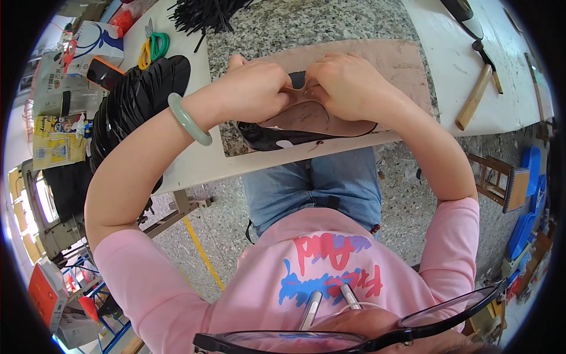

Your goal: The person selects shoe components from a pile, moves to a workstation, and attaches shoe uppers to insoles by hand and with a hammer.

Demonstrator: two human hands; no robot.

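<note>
My left hand (254, 89) and my right hand (346, 84) meet over a flat shoe piece (306, 121) with a brown inner face and a glossy black edge. Both hands pinch and press its upper end, fingers closed on it. The piece lies on a brownish work pad (407, 62) on a speckled stone slab (283, 23). A pale green bangle (187, 120) circles my left wrist.
A stack of black shoe pieces (138, 97) lies left of my left arm. Black strips (203, 13) fan out at the top. A wooden-handled hammer (476, 94) rests on the white table (460, 53) at right. Boxes and bags crowd the far left.
</note>
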